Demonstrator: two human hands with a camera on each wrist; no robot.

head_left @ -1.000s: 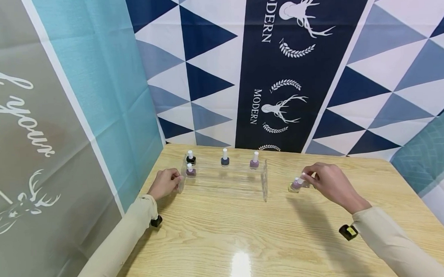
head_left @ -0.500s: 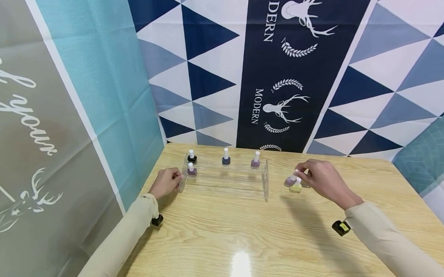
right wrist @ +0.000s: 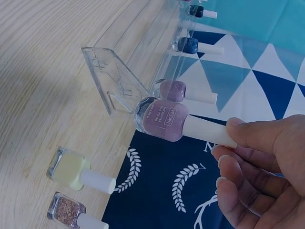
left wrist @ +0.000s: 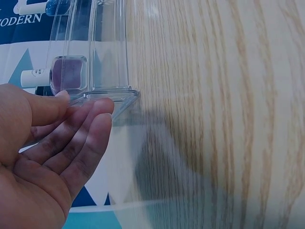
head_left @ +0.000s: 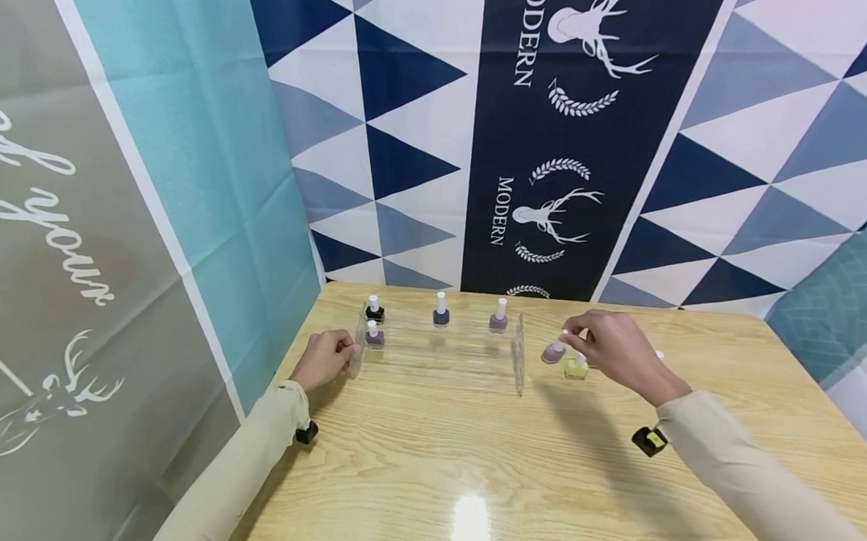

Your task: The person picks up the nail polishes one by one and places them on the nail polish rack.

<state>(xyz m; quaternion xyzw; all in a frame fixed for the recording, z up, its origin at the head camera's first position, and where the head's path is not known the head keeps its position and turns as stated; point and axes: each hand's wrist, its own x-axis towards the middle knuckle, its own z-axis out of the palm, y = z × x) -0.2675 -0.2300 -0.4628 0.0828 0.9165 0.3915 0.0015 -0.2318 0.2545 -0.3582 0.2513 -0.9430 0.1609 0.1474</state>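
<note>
My right hand pinches a mauve nail polish bottle by the end of its white cap, holding it tilted above the table, right of a clear acrylic display rack. My left hand grips the rack's left end panel between thumb and fingers. On the rack's top tier stand a black polish bottle, a dark blue one and another mauve one. One tier lower, at the left end, sits a purple bottle.
Below the held bottle, a pale yellow polish bottle stands on the wooden table. Beside it in the right wrist view is a glittery brown bottle. Patterned cloth hangs behind the table and along its left side.
My right hand has carried the mauve bottle leftward toward the rack, away from over the yellow bottle, which now shows more fully. My left hand stays at the rack's left end.
</note>
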